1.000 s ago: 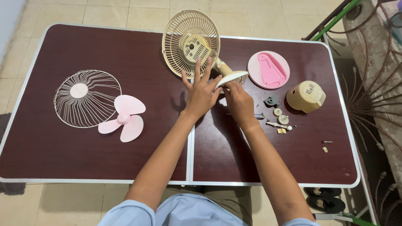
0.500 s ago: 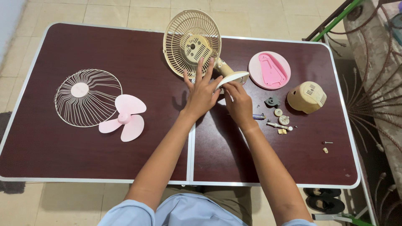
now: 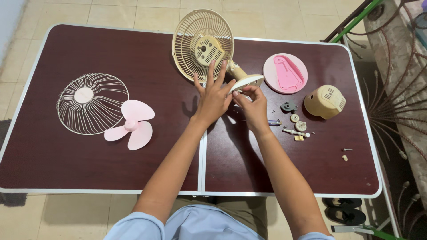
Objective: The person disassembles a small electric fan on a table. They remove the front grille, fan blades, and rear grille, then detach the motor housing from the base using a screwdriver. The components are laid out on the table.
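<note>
Fingers (image 3: 212, 73) of left hand (image 3: 213, 98) spreading apart, lying against cream fan grille (image 3: 195, 33), right hand (image 3: 254, 109) fingertips pinching together at oval fan base (image 3: 247, 81) edge, both hands working over maroon table (image 3: 89, 53).

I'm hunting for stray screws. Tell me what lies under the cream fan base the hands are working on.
Under the cream fan base, only dark table and shadow show. The left hand and right hand cover the near edge, so anything beneath there cannot be seen.
</note>
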